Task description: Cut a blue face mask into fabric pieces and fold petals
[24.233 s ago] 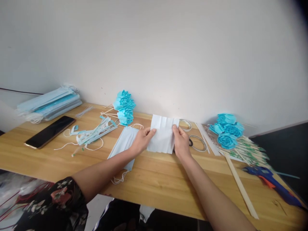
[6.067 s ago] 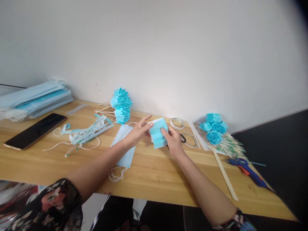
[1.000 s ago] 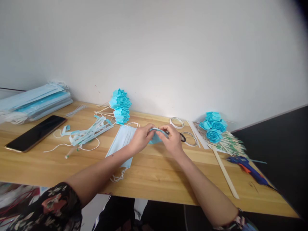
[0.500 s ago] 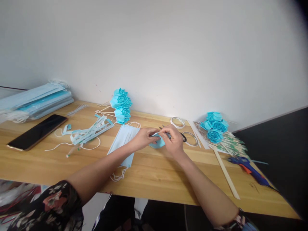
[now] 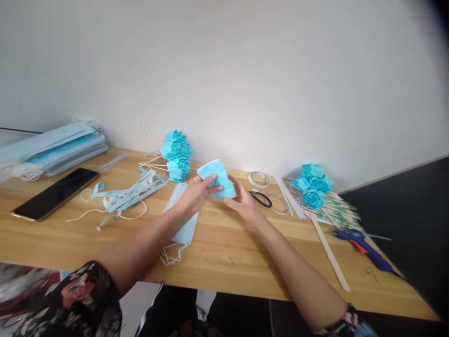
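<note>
A piece of blue mask fabric [image 5: 224, 180] is held up above the table between both hands. My left hand [image 5: 198, 191] pinches its left side, thumb on the near face. On the other side my right hand [image 5: 242, 199] grips the lower right edge, its fingers partly hidden behind the fabric. Below my left wrist lies a light blue face mask [image 5: 187, 229] with white ear loops. Black-handled scissors [image 5: 261, 199] rest just right of my right hand, their blades mostly hidden.
Blue fabric flowers [image 5: 177, 154] on sticks stand at the back, with more flowers [image 5: 312, 187] at right. A mask stack [image 5: 70, 145], phone [image 5: 54, 194] and cut strips [image 5: 129, 194] lie left. Tape rolls [image 5: 258, 179], a wooden strip [image 5: 329, 252] and a glue gun [image 5: 368, 250] lie right.
The blue fabric, bunched between my fingertips before, is now raised and spread flat. My hands have shifted left and apart, uncovering the scissors' handles.
</note>
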The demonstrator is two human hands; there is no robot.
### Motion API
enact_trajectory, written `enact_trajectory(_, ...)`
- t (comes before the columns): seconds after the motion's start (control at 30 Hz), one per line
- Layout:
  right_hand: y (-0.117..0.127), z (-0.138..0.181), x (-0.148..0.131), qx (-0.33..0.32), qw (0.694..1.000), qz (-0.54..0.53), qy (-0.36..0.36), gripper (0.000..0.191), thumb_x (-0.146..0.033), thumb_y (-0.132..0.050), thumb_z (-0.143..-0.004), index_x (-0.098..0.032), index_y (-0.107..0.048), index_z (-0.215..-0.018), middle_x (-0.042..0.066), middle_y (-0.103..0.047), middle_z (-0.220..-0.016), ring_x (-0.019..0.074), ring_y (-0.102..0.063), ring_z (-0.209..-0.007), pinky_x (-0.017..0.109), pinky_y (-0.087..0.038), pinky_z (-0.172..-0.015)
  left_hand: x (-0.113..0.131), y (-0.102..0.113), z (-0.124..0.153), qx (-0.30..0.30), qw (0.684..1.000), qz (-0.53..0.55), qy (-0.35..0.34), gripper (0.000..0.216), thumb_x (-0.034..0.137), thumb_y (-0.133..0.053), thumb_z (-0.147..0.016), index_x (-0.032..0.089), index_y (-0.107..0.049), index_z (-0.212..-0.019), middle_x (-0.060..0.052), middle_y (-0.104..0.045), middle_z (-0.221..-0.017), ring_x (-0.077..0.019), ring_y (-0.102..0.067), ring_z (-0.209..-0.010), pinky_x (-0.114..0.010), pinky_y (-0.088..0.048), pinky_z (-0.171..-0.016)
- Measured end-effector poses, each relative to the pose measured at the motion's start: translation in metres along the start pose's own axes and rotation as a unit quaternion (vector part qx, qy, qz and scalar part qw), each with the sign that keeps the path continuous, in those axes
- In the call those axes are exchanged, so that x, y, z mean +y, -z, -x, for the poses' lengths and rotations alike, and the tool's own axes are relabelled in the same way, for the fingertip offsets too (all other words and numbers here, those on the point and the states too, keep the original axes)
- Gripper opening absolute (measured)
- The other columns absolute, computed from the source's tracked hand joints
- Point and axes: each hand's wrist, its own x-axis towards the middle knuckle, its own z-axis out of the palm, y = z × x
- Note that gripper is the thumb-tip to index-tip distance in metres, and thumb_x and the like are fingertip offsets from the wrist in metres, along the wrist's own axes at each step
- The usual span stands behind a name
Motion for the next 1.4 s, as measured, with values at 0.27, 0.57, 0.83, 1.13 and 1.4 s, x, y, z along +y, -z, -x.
enact_trajectory(0.27, -0.005, 0.004, 0.004, 0.087, 0.976, 0.201, 0.005, 0.018, -0.035, -0.062, -0.080, -0.019, -0.067, -0.076, 0.001, -0.068, -0.071, 0.0187, -0.060, -0.066, 0.029, -0.046, -0.063, -0.001, 0.000, 0.002, -0.023, 0.999, 0.001, 0.034, 0.026, 0.028, -0.078, -0.069, 0.014, -0.067, -0.088, -0.003, -0.071, -0.083, -0.0133, -0.065, -0.070, -0.025, -0.056, -0.061)
enact_trajectory(0.57, -0.008, 0.002, 0.013, 0.085, 0.942, 0.321, 0.048, 0.021, -0.033, -0.060, -0.081, -0.021, -0.062, -0.064, 0.001, -0.065, -0.065, 0.0171, -0.058, -0.061, 0.026, -0.040, -0.057, -0.001, -0.004, 0.005, -0.024, 0.997, 0.002, 0.077, 0.026, 0.026, -0.079, -0.068, 0.012, -0.070, -0.088, -0.007, -0.071, -0.088, -0.0129, -0.064, -0.068, -0.021, -0.052, -0.054)
enact_trajectory(0.83, -0.020, 0.006, 0.013, 0.060, 0.948, 0.313, 0.016, 0.025, -0.036, -0.063, -0.077, -0.021, -0.057, -0.057, -0.002, -0.054, -0.050, 0.0158, -0.051, -0.051, 0.025, -0.034, -0.048, -0.007, 0.000, 0.005, -0.005, 0.997, -0.023, 0.070, 0.028, 0.028, -0.080, -0.066, 0.010, -0.067, -0.083, -0.006, -0.070, -0.080, -0.0150, -0.065, -0.067, -0.029, -0.058, -0.061)
enact_trajectory(1.13, 0.004, -0.001, 0.006, 0.096, 0.992, 0.074, 0.019, 0.032, -0.034, -0.050, -0.087, -0.019, -0.065, -0.111, 0.006, -0.072, -0.099, 0.0198, -0.066, -0.089, 0.035, -0.050, -0.081, -0.009, 0.007, -0.001, 0.015, 0.999, -0.030, 0.024, 0.029, 0.031, -0.078, -0.069, 0.012, -0.068, -0.088, -0.004, -0.071, -0.083, -0.0151, -0.066, -0.074, -0.032, -0.059, -0.071)
enact_trajectory(1.4, -0.003, 0.004, -0.004, 0.090, 0.989, 0.112, 0.038, 0.025, -0.042, -0.063, -0.080, -0.019, -0.063, -0.092, 0.005, -0.069, -0.092, 0.0194, -0.064, -0.084, 0.030, -0.052, -0.071, -0.018, 0.002, 0.007, -0.020, 0.998, -0.046, 0.044, 0.031, 0.033, -0.077, -0.070, 0.011, -0.070, -0.090, -0.008, -0.072, -0.087, -0.0190, -0.068, -0.082, -0.035, -0.057, -0.075)
